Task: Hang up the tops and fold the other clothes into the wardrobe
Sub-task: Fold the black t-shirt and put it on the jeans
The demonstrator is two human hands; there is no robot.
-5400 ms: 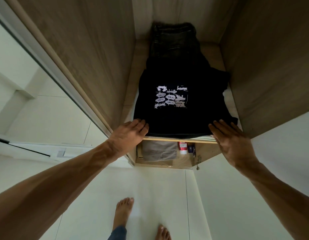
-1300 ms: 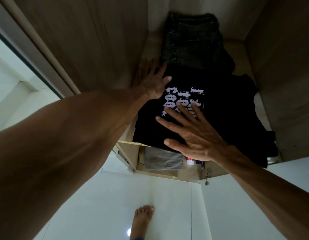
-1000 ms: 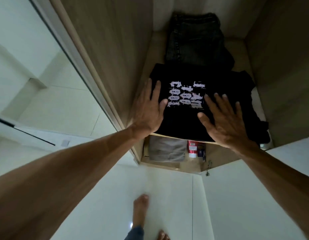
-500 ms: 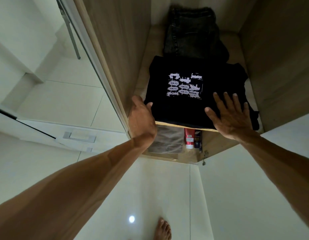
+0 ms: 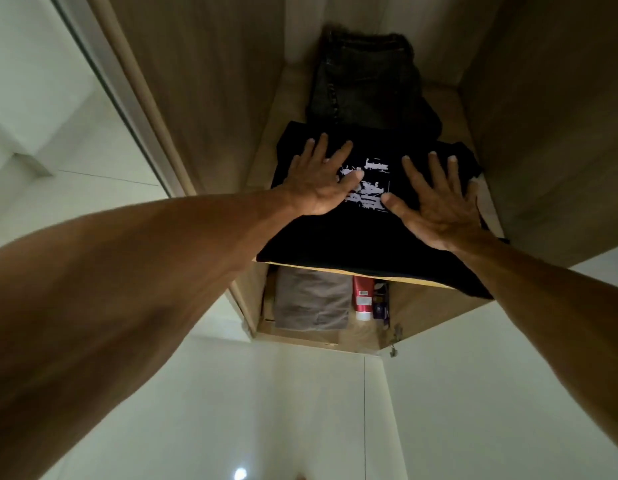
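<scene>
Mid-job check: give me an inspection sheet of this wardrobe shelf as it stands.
Surface: wooden shelf, with the shirt overhanging its front edge at the right.
Job's things: black printed T-shirt lies folded at the front; dark jeans lie folded behind it.
Clutter: on the lower shelf, a grey folded garment and a red tube.
Hands: left hand and right hand both rest flat on the T-shirt, fingers straight.
Cables: nothing seen.
Surroundings: wooden wardrobe walls, pale floor.

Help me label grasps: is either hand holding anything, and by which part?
Nothing is gripped. The left hand and right hand press flat, fingers straight, on the folded black T-shirt.
</scene>
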